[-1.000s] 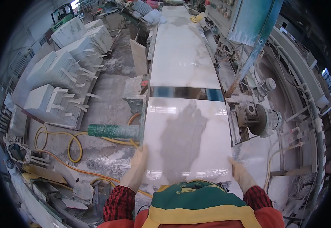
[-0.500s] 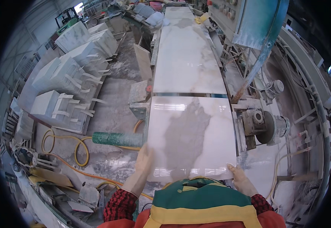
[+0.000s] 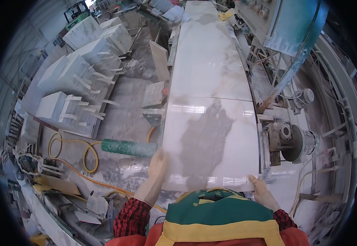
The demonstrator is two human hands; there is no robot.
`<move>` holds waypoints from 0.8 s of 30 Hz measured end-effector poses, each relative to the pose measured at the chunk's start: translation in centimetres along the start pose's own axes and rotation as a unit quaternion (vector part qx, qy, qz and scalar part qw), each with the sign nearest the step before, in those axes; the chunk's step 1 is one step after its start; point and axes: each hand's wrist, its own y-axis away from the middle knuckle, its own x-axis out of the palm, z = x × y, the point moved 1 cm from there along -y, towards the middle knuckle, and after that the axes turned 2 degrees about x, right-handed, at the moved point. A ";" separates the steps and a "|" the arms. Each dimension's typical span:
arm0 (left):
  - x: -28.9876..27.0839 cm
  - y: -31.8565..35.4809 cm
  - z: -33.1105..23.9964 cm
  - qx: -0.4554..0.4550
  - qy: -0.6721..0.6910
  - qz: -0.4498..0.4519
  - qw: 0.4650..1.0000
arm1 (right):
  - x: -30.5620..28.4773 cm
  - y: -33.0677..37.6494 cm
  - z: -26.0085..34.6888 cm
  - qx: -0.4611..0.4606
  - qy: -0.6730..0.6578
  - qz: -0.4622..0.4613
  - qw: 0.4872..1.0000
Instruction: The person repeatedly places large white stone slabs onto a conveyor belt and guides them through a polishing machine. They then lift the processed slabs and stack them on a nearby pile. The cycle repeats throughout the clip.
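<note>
A polished white stone slab [image 3: 240, 143] with a grey-brown patch in its middle lies flat in front of me. My left hand [image 3: 158, 166] grips its left edge near the close corner; some of its fingers are hidden. At the close right corner my right hand [image 3: 262, 190] is closed on the edge, thumb on top and the other fingers mostly out of sight. The far edge of this slab meets a second white slab [image 3: 209, 69], with only a thin seam between the two.
Left of the slab a green cylinder [image 3: 127, 147] sticks out above yellow hoses [image 3: 90, 160] on the floor. Strapped stacks of white tiles [image 3: 70, 106] stand farther left. On the right are a motor [image 3: 305, 143] and a blue-green cabinet [image 3: 295, 28] on a slanting post.
The near slab has moved away from me, and the open gap before the far slab has shrunk to a seam. Both hands have stayed on the near slab.
</note>
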 end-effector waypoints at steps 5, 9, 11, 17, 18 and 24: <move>0.0 -0.4 -1.7 -0.018 -0.002 0.019 1.000 | -3.5 -2.5 -1.1 -0.204 0.223 0.077 0.950; 1.7 -1.7 0.5 0.004 0.009 -0.016 1.000 | -2.3 -4.1 -1.0 -0.004 0.027 0.008 1.000; 1.8 -2.0 1.0 0.035 -0.012 -0.037 0.999 | -2.2 -4.1 -1.2 -0.029 0.051 0.013 0.998; 1.4 -2.0 -0.5 0.038 -0.028 -0.015 0.999 | -3.6 -5.9 -2.2 0.003 0.067 -0.012 0.998; 1.2 -1.7 -1.5 0.044 -0.027 -0.004 0.999 | -3.2 -5.8 -1.7 -0.020 0.066 -0.010 0.998; 4.4 -3.5 -2.5 0.449 -0.185 -0.123 0.865 | -0.4 -4.3 4.7 -0.342 0.513 -0.138 0.775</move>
